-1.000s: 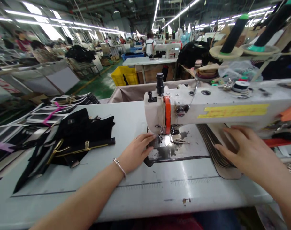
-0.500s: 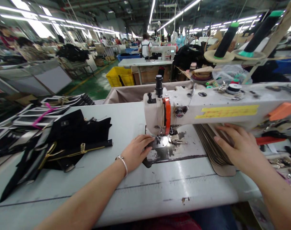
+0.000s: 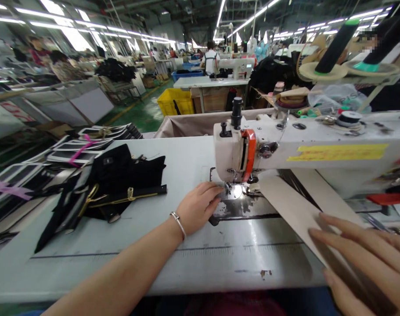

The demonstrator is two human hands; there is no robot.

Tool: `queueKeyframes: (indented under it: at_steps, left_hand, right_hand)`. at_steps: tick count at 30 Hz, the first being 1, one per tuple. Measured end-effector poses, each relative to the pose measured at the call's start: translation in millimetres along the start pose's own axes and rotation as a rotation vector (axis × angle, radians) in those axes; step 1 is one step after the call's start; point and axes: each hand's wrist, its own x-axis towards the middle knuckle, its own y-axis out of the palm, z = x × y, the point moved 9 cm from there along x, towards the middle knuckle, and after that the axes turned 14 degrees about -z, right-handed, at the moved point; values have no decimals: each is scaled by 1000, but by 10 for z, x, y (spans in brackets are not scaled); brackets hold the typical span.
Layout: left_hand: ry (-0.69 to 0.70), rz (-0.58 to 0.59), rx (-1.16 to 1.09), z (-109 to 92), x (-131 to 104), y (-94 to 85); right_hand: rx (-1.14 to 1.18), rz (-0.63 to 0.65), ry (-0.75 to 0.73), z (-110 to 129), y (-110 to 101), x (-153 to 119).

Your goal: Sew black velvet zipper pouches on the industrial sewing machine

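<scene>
My right hand [image 3: 367,259] grips a long beige panel [image 3: 285,197] with a dark lengthwise band, its fingers on top and its thumb at the near edge. The panel slants up from my hand toward the sewing machine [image 3: 232,151], its far end just right of the presser foot. More of the beige panels [image 3: 325,193] lie behind it beneath the machine's arm. My left hand [image 3: 198,204] rests by the left side of the metal needle plate [image 3: 249,208]. Its fingers reach toward the needle area, with the thumb apart from them. Nothing is visibly held there.
Black fabric pieces with gold zippers [image 3: 130,197] lie on the table's left, beside tied bundles of panels [image 3: 68,151]. Black thread cones [image 3: 338,46] stand behind the machine's arm. A fabric-lined bin [image 3: 186,125] adjoins the far table edge. A person [image 3: 210,59] sits farther back.
My right hand has moved right and toward me, drawing one beige panel away from the stack. My left hand stays at the needle plate. The view has turned slightly left.
</scene>
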Motion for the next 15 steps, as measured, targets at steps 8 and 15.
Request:
queueKeyframes:
  at_steps: [8,15]
  left_hand:
    - [49,116,23,-68,-76,163]
    - [68,78,-15,-131,-43,120]
  right_hand:
    - [-102,-38,134,-334,488,235]
    - [-95,-61,129,-146,38,404]
